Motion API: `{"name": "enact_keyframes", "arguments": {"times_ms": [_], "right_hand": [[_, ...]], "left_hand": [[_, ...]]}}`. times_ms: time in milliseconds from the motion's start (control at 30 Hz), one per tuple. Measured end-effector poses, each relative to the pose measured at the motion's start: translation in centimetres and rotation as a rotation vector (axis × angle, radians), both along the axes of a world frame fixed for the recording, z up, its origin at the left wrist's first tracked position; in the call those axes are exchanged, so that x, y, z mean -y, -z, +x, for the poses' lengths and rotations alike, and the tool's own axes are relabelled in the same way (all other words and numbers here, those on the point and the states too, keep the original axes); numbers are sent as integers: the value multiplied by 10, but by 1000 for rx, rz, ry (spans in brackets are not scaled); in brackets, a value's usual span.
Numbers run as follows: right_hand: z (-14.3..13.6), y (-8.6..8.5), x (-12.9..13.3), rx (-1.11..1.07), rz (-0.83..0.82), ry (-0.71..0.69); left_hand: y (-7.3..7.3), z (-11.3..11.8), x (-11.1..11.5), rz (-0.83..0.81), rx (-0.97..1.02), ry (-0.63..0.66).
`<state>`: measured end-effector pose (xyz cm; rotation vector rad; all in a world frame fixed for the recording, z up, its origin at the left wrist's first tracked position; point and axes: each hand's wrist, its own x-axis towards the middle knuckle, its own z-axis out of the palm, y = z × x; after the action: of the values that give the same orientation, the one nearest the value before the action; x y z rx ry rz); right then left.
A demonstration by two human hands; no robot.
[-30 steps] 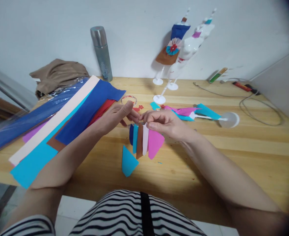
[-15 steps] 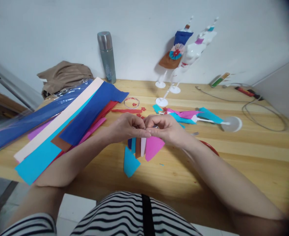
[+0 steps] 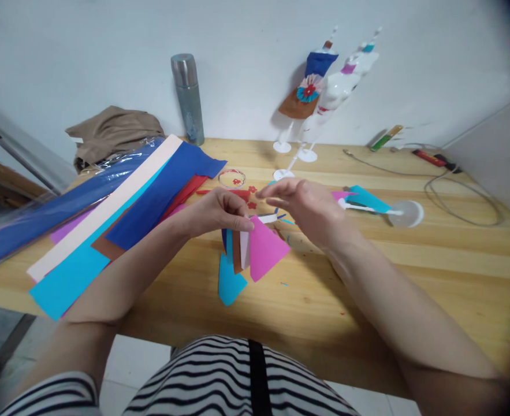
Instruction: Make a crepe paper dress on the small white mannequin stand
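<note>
My left hand (image 3: 222, 214) pinches the gathered top of a small bundle of crepe paper pieces (image 3: 268, 249), with thumb and forefinger together. The pieces fan downward in dark blue, light blue, brown, whitish and pink, the pink one largest and wedge-shaped. Just below them a separate light blue paper piece (image 3: 231, 280) lies on the table. My right hand (image 3: 309, 211) is apart from the bundle, fingers stretched out, over small paper scraps (image 3: 267, 218). Beyond my hands are little red paper flowers (image 3: 252, 189) and a clear ring-shaped roll (image 3: 232, 178).
Folded crepe paper strips (image 3: 151, 214) are piled at left beside a plastic-wrapped pack (image 3: 64, 214). A flask (image 3: 188, 98) and small white mannequins (image 3: 339, 86), one dressed in paper, stand at the back. Another mannequin stand (image 3: 405, 214) lies on its side at right, near a cable (image 3: 432, 196).
My right hand has let go of the bundle and moved right, its fingers opening out. My left hand keeps its pinch and has shifted slightly left; the pink piece shows more fully.
</note>
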<state>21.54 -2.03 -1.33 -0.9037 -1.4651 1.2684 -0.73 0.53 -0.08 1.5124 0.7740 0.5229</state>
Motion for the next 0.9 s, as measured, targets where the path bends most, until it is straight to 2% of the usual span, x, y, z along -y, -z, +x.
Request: {"name": "enact_keyframes", "arguments": {"times_ms": [100, 167, 233, 300, 333, 367, 433, 467, 600, 767, 833, 900], "right_hand": [[2, 6, -9, -200, -54, 233], [1, 13, -14, -157, -129, 254], [-7, 21, -13, -18, -215, 122], [-21, 29, -3, 278, -235, -167], [-30, 33, 5, 455, -170, -287], [-39, 35, 13, 637, -85, -347], [-54, 39, 30, 913, 46, -312], [-60, 41, 36, 972, 83, -317], [-67, 42, 45, 978, 104, -365], [-52, 32, 32, 909, 95, -417], [-42, 25, 26, 856, 54, -439], [-31, 17, 20, 712, -60, -497]], "left_hand": [[-8, -8, -3, 8, 74, -138], [-15, -16, -5, 20, 153, -251], [-22, -24, -7, 38, 221, -333], [-28, -32, -10, 78, 274, -382], [-31, -36, -11, 106, 294, -403], [-34, -39, -12, 133, 310, -421], [-39, -44, -12, 188, 319, -449], [-41, -45, -12, 213, 301, -456], [-39, -45, -8, 275, 102, -445], [-27, -36, -9, 250, -15, -408], [-23, -34, -12, 230, -48, -395], [-19, -34, -16, 242, -101, -403]]}}
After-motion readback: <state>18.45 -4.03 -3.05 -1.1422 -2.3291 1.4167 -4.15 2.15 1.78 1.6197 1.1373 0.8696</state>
